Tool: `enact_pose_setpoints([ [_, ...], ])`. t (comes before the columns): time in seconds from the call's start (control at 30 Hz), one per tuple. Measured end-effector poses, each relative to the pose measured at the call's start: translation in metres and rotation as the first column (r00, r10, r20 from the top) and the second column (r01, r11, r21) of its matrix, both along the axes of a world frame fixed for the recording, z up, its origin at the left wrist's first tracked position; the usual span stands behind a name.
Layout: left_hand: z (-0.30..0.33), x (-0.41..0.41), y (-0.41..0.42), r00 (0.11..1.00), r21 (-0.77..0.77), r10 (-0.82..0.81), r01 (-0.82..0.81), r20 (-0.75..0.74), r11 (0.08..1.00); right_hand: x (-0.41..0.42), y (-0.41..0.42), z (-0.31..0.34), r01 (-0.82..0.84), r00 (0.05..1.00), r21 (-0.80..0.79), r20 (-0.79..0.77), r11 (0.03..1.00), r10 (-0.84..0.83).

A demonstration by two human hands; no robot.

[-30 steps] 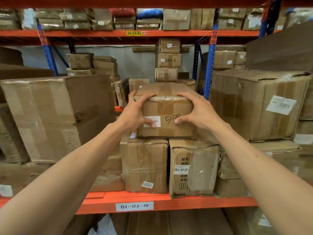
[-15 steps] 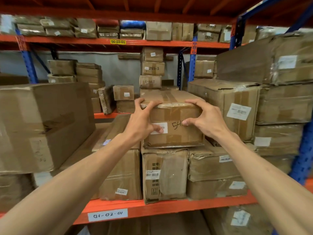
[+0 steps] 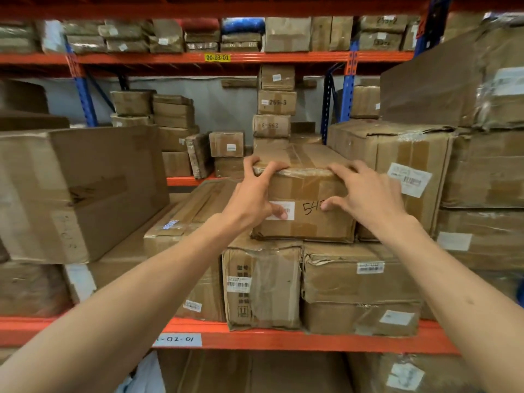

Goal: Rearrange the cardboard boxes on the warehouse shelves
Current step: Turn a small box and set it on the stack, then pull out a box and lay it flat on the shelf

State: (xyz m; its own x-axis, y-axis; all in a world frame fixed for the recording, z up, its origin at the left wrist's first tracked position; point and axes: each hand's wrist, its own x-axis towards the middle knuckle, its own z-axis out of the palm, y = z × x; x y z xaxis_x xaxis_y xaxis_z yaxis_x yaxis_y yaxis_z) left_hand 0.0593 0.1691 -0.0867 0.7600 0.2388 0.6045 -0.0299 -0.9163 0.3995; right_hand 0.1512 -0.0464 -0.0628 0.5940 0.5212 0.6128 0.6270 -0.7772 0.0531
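A taped cardboard box (image 3: 307, 222) with a white label and handwritten digits on its front sits on top of two lower boxes in the middle of the shelf. My left hand (image 3: 252, 197) grips its left front corner, fingers hooked over the top edge and thumb on the label. My right hand (image 3: 367, 191) holds the right side, fingers curled over the top edge and thumb pressed on the front face. The box lies flat against a big box (image 3: 397, 154) to its right.
Under the held box stand a barcode-labelled box (image 3: 261, 287) and a crumpled box (image 3: 360, 290) on the orange shelf beam (image 3: 283, 340). A large box (image 3: 79, 191) fills the left. Stacked boxes (image 3: 276, 102) stand behind, and more fill the right.
Both hands have slid the box to the right along the lower boxes, up to the big box on the right. The grip on the top edge is unchanged.
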Motion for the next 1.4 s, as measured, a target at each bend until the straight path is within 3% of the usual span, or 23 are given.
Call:
enact_pose_setpoints([
  [0.33,-0.002,-0.013,-0.011,0.994,0.018,0.055,-0.053,-0.099,0.998,-0.012,-0.007,0.002,0.018,1.0,-0.066,-0.021,0.998,-0.019],
  [0.53,0.006,-0.043,-0.003,0.957,0.148,0.11,-0.072,-0.268,0.986,-0.029,-0.007,0.011,0.073,0.997,-0.108,0.021,0.991,-0.072],
  [0.67,0.007,-0.09,0.036,0.947,0.135,0.194,-0.163,-0.255,0.977,-0.056,0.019,0.027,0.0,0.998,-0.006,0.068,1.0,0.0],
  [0.83,0.001,-0.164,0.107,0.908,0.015,0.378,-0.381,-0.18,0.924,-0.092,0.084,0.046,-0.221,0.975,0.135,0.01,0.966,0.222],
  [1.0,-0.014,-0.234,0.188,0.789,-0.184,0.584,-0.614,-0.193,0.768,-0.134,0.173,0.055,-0.391,0.914,0.107,-0.072,0.914,0.399],
  [1.13,-0.027,-0.282,0.253,0.764,-0.367,0.592,-0.644,-0.257,0.671,-0.166,0.251,0.063,-0.487,0.856,0.104,-0.142,0.867,0.498],
  [1.23,-0.034,-0.303,0.293,0.752,-0.424,0.574,-0.658,-0.326,0.622,-0.188,0.311,0.067,-0.548,0.806,0.106,-0.196,0.83,0.558],
  [1.4,-0.051,-0.317,0.333,0.743,-0.474,0.492,-0.669,-0.453,0.573,-0.219,0.391,0.072,-0.57,0.8,0.052,-0.192,0.82,0.568],
])
